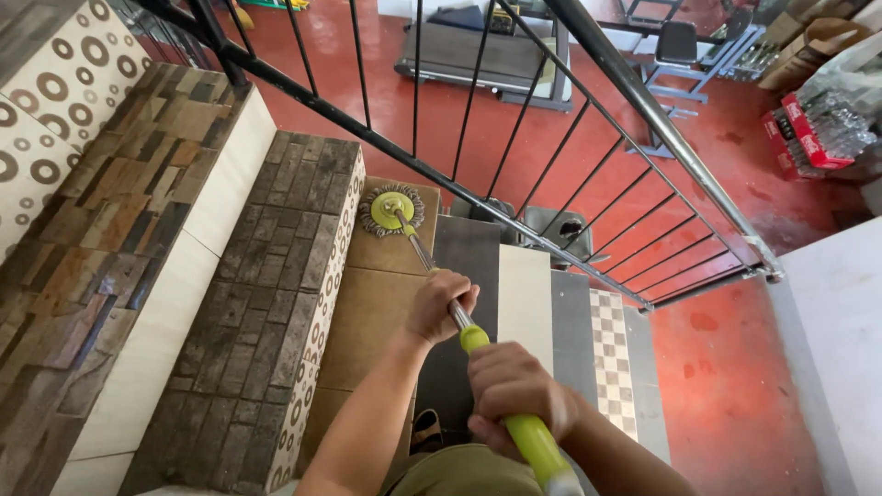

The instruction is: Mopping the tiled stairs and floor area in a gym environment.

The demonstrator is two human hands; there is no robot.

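Looking straight down a tiled staircase here. Both hands are on one mop: the left hand (441, 305) is wrapped tight round the thin metal shaft just below mid-frame, and the right hand (516, 393) is closed on the lime-green handle sleeve (525, 434) lower down, near the bottom edge. So each grip is fully closed on the mop pole.

The mop head (391, 209) is a round, shaggy disc, yellow-green in the middle with a grey stringy fringe. It sits flat on a tan matte step (404, 253), a bit left of the frame's centre.

The steps are a real patchwork. On the left there's a rough slate-look mosaic tread (83, 257) in browns and blues, then a plain cream strip, then a dark grey brick-textured tread (266, 276) whose front edge has a cream riser with brown ring patterns. The same ring tile shows at the upper left corner. Right of the hands I count four narrow strips: dark grey, cream, grey, and a small checkered tile (611, 354).

A black metal railing (514, 216) with thin round bars cuts diagonally across the top half. Below it is a glossy red floor (735, 367). In the upper right corner sit red rectangular packs (807, 138) with white lettering, holding shrink-wrapped bottles, beside brown cardboard boxes. A treadmill (487, 60) sits top centre.
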